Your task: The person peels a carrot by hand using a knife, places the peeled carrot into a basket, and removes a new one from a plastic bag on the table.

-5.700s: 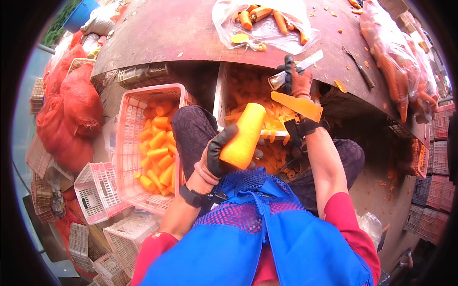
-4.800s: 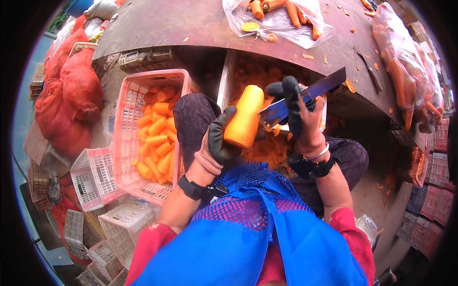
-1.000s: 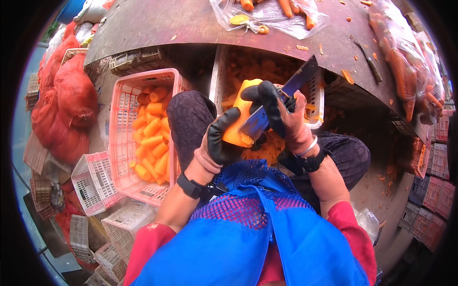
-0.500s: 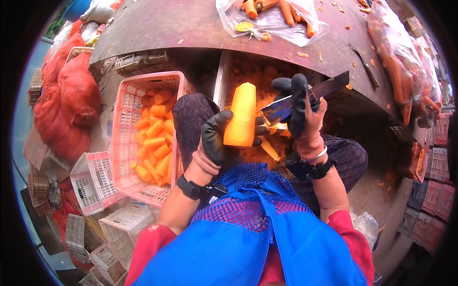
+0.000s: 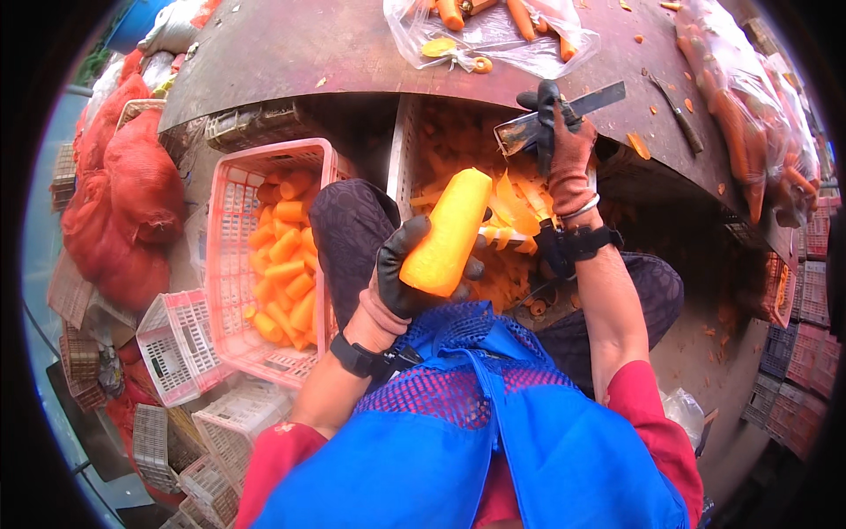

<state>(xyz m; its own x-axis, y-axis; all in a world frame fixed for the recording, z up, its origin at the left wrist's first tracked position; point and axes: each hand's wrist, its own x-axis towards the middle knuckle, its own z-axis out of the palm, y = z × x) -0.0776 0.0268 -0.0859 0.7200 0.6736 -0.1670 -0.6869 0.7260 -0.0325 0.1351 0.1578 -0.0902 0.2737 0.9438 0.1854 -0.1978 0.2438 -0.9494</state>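
Carrot (image 5: 447,233), peeled and thick, gripped in the black-gloved left hand (image 5: 407,280) above the lap.

Gloved fingers wrap its lower end, so the carrot stands tilted with its tip toward one o'clock, over the knee. At about one o'clock from it, well apart, the right hand (image 5: 568,159) in a reddish glove is closed around a flat dark peeling blade (image 5: 564,116), lifted clear of the carrot. Beneath both hands sits a metal tray (image 5: 401,150) of orange peelings, though its far side is shadowed and hard to read. At nine o'clock a pink plastic crate (image 5: 231,264) holds cut carrot pieces (image 5: 284,264). Red mesh sacks (image 5: 128,194) lie farther out at nine. At twelve, a clear bag of carrots (image 5: 493,35) rests on the brown table (image 5: 300,53).
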